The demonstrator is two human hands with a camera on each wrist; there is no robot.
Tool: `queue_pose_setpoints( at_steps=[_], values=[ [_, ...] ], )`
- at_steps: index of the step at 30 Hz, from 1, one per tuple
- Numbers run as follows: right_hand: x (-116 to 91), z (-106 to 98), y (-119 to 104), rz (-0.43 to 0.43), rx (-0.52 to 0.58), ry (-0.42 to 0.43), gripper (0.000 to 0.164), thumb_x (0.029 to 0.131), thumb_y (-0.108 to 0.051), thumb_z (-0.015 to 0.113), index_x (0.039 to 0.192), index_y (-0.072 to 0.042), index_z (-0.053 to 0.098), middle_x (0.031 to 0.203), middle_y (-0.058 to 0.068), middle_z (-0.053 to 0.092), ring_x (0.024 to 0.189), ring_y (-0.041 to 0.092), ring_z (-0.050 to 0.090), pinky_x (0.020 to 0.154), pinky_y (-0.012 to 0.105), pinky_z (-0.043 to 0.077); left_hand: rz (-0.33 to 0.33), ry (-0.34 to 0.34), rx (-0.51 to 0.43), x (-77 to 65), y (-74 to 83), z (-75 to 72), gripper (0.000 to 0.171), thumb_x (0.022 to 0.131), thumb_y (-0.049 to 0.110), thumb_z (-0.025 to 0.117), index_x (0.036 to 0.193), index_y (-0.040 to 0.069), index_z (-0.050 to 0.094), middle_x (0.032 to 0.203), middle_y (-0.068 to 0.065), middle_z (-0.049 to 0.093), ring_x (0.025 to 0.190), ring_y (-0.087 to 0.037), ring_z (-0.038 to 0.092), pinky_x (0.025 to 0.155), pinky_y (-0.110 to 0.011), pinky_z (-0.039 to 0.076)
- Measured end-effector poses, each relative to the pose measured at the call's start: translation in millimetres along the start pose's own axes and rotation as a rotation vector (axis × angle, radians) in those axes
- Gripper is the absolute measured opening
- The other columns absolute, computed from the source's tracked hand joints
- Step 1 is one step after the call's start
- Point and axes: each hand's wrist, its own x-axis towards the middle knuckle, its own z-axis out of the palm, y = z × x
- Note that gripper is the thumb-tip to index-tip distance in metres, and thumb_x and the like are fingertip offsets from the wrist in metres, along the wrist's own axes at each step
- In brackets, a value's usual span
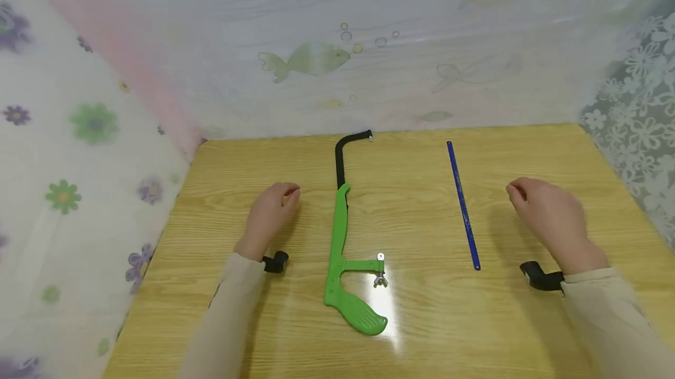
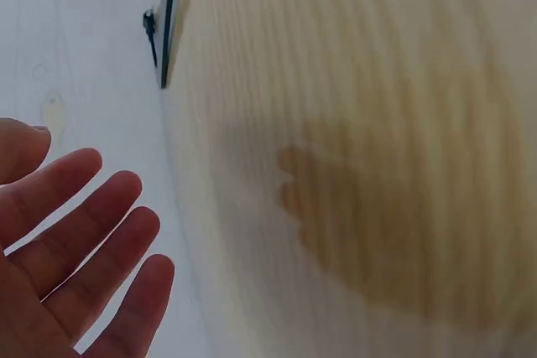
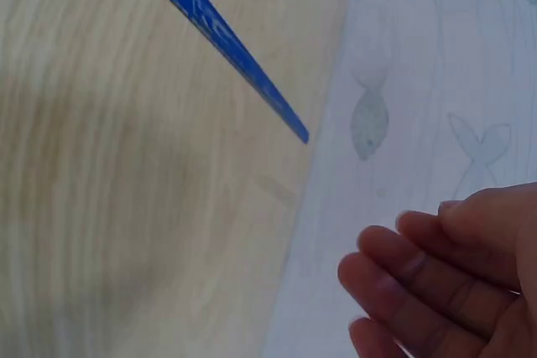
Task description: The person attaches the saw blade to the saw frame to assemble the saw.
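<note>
A green hacksaw frame with a black bent front bar lies on the table, its ribbed handle toward me. A wing nut sits on its short side arm, and no blade is mounted between its ends. To the right lies a separate blue hacksaw blade, slightly slanted, with a hole at each end. My left hand hovers left of the frame, fingers loosely bent and holding nothing. Right of the blade is my right hand, its fingers relaxed and holding nothing. In the right wrist view the blade is apart from the fingers.
The wood-grain table ends at a back edge against a pale fish-patterned sheet. A flowered sheet hangs at the left, a white-flowered one at the right. Black camera mounts stick out from both wrists.
</note>
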Motion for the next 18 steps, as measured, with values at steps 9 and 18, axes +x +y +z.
queue_pose_setpoints(
  at_steps=[9,18],
  values=[
    [-10,31,-2,0.081,0.118,0.004,0.033,0.092,-0.027,0.048,0.102,0.003,0.06,0.088,0.021,0.062,0.067,0.031,0.057,0.059,0.046,0.041,0.01,0.032,-0.192,-22.9,19.6,26.6,0.026,0.092,0.032,0.047,0.104,0.014,0.062,0.097,0.001,0.061,0.087,-0.014,0.055,0.074,-0.034,0.045],
    [-19,61,-15,0.141,0.239,-0.09,0.042,0.093,-0.033,0.043,0.109,0.003,0.058,0.1,0.022,0.059,0.091,0.038,0.053,0.075,0.051,0.038,0.063,-0.038,-0.306,-44.9,52.0,42.5,0.024,0.09,0.034,0.051,0.103,0.018,0.063,0.09,0.012,0.057,0.082,-0.004,0.053,0.07,-0.026,0.045]
  ],
)
